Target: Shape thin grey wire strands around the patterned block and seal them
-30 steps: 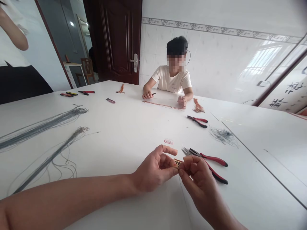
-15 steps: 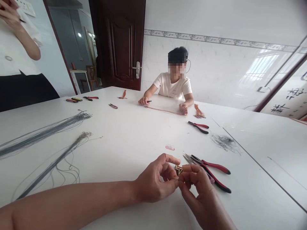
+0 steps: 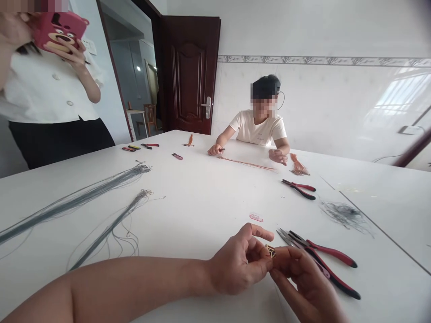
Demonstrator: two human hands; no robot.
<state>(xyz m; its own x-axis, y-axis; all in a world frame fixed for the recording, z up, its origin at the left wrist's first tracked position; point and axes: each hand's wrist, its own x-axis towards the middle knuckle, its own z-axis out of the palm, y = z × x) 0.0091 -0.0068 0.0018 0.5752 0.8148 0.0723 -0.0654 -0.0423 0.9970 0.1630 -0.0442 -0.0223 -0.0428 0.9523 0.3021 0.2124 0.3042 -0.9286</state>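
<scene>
Between my two hands is a small dark piece with a gold pattern (image 3: 270, 251), its lower part hidden by fingers. My left hand (image 3: 240, 260) pinches it with thumb and bent fingers, the index finger stretched out above. My right hand (image 3: 301, 278) meets the left at the fingertips, thumb and forefinger closed at the piece's lower right side. A thin pale line seems to hang below the fingertips, too faint to name. Just beyond the right hand lie red-and-black pliers (image 3: 332, 255) and, partly covered, pink-handled snips (image 3: 323, 269).
Two bundles of grey cord (image 3: 84, 208) (image 3: 111, 231) lie at left. More pliers (image 3: 299, 188) and a grey thread tangle (image 3: 346, 215) are at right. Opposite, a seated co-worker (image 3: 261, 128) handles orange cord (image 3: 247, 163). A standing person (image 3: 54, 89) holds a pink phone (image 3: 60, 33).
The view has swung left and up, so things sit further right and lower. My hands keep hold of the small piece. The co-worker's hand on the right has lifted off the cord.
</scene>
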